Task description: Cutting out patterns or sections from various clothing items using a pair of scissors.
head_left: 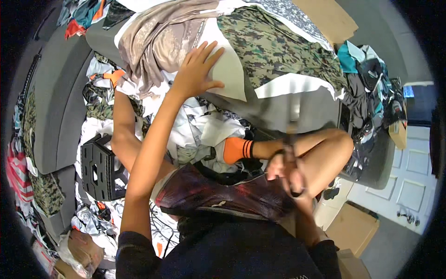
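Note:
My left hand (197, 69) is open, fingers spread on a pale panel (230, 76) between taupe printed fabric (155, 39) and green camouflage fabric (283, 51) on a grey cushioned surface (316, 111). My right hand (285, 174), low on the right by my bent leg, grips what look like long scissors (293, 118), blades pointing up and blurred by motion. A white edge (297, 83) runs under the camouflage piece. My foot in an orange sock (234, 149) rests below among white fabric scraps (193, 123).
A black slotted plastic piece (93, 167) sits left of my leg. Fabric piles (364, 86) lie at the right and along the left (21, 172). A grey backrest (58, 111) curves at the left. Cardboard (350, 223) leans near a white door (404, 186) at lower right.

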`<state>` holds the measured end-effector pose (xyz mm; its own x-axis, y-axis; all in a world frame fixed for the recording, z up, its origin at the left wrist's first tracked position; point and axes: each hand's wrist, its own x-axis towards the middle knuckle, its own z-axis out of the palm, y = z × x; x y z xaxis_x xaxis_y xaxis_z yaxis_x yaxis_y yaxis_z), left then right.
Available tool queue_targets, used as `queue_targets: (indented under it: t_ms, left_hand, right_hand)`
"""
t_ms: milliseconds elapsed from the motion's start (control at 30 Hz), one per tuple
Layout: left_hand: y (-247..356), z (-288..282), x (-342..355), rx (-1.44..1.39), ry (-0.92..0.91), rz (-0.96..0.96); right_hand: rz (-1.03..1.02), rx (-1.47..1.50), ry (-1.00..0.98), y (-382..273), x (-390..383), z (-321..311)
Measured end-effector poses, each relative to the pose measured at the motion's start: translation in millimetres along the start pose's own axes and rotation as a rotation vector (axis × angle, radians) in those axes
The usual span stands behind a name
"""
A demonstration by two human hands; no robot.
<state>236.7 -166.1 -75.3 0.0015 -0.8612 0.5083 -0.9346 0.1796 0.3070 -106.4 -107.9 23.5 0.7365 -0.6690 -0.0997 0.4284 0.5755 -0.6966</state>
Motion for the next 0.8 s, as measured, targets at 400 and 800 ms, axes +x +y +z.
queue_targets:
  t_ms: [400, 800]
  left_hand:
    - [4, -3, 39, -0.238, -0.199, -0.026]
    - [0, 12, 23, 0.007, -0.037, -0.035]
  right_hand:
    - [0.241, -0.836, 0.162, 25, 47, -32]
    - [0.315, -1.041, 0.173, 20, 79, -39]
